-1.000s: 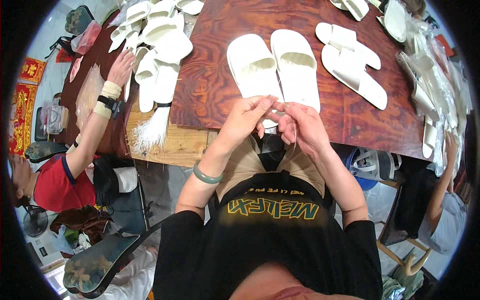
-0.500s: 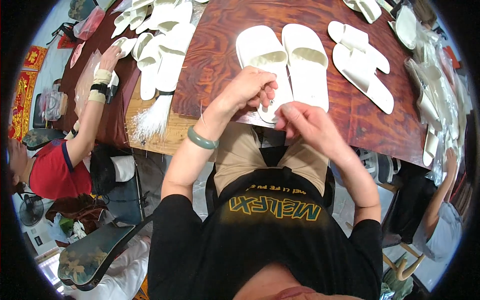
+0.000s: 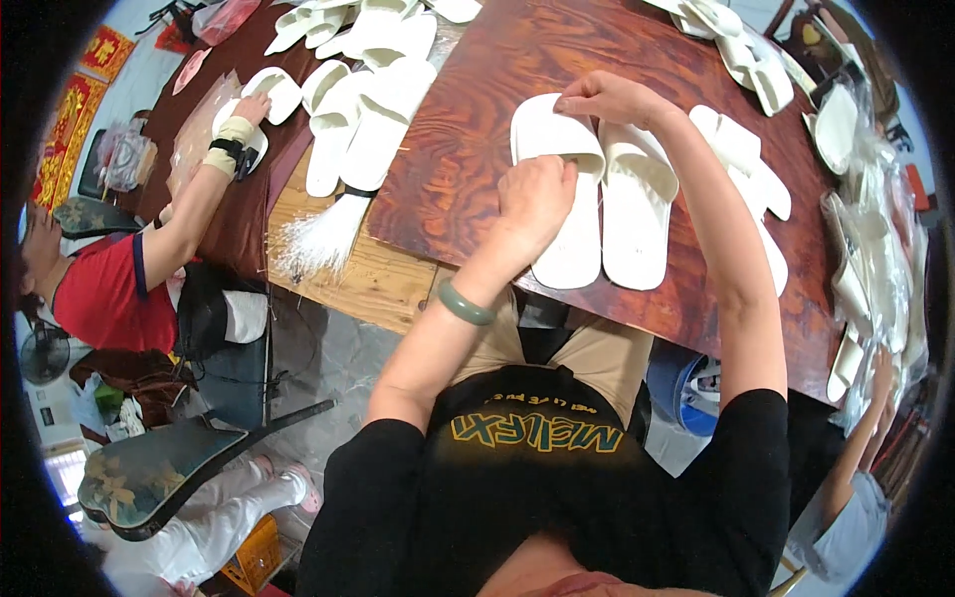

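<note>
Touching left white slipper (image 3: 582, 214): left hand (image 3: 537, 204) curled, right hand (image 3: 595, 101) pinching (anything held unclear); probably light, pliable, best held by strap (image 3: 552, 137).

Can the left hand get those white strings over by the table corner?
Probably yes. Only some tabletop seems to lie between the left hand and the white strings, and they're uncovered. It might have to leave the slipper strap first.

Bare tabletop (image 3: 453, 149) offered passage left of the paired slippers (image 3: 637, 234) and beyond their far ends. The right hand (image 3: 609, 98) and left hand (image 3: 537, 199) obstructed the left one; overlapping slippers (image 3: 736, 149) narrowed the right side.
</note>
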### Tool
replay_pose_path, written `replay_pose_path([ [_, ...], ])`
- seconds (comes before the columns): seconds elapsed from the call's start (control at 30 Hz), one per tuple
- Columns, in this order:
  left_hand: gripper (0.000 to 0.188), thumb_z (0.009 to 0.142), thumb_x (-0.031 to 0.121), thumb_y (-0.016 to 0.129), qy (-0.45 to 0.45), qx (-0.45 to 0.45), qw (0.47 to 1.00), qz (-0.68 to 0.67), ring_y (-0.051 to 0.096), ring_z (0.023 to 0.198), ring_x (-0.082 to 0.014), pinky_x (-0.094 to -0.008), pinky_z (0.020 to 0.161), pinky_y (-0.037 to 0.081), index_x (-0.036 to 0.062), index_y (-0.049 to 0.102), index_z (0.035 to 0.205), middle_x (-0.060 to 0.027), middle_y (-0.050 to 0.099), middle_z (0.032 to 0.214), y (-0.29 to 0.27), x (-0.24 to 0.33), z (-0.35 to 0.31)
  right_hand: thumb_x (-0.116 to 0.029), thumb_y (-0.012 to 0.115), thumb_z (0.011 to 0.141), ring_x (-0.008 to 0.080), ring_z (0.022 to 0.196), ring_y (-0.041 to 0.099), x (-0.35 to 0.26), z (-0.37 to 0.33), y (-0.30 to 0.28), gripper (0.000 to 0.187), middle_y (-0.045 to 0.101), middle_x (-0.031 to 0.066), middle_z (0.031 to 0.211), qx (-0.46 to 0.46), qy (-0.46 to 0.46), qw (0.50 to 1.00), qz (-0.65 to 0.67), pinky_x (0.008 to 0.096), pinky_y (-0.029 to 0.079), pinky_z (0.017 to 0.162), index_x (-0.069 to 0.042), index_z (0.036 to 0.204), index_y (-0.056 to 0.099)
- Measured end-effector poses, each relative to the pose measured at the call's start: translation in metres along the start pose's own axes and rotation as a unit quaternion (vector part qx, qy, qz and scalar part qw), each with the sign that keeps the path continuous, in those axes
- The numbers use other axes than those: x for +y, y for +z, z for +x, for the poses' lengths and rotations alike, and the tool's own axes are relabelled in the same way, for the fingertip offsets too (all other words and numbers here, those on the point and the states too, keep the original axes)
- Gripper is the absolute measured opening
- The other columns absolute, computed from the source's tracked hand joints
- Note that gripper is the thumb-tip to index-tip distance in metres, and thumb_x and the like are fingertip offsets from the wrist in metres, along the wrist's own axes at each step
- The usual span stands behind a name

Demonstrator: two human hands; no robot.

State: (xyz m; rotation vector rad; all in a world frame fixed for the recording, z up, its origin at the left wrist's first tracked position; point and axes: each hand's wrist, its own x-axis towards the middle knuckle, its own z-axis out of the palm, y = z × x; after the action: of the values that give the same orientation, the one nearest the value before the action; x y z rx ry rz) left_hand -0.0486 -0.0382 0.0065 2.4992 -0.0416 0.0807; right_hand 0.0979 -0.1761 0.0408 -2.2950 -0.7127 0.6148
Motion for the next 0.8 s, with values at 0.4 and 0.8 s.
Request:
replay_pose_path([
  [0.4,0.026,0.087,0.025,0.055,-0.002,0.087,0.996,0.038,0.064,0.072,-0.0392,-0.0495,0.067,0.048,0.0014,0.064,0.082,-0.0202,0.065,0.075,0.013,0.004,0.001,-0.024,0.065,0.085,0.0101,0.070,0.059,0.008,0.025,0.015,0.022,0.068,0.0028,0.079,-0.002,0.059,0.980,0.192,0.0260,0.047,0.065,-0.003,0.091,0.071],
  [0.8,0.025,0.088,0.024,0.054,-0.030,0.090,0.995,0.044,0.065,0.071,-0.0373,-0.0493,0.067,0.049,0.0013,0.063,0.081,-0.0195,0.066,0.076,0.021,0.002,0.005,-0.025,0.061,0.089,0.0050,0.061,0.054,0.000,0.020,-0.008,0.023,0.063,-0.0024,0.071,-0.087,0.084,0.984,0.132,0.0215,0.043,0.053,-0.004,0.092,0.069],
])
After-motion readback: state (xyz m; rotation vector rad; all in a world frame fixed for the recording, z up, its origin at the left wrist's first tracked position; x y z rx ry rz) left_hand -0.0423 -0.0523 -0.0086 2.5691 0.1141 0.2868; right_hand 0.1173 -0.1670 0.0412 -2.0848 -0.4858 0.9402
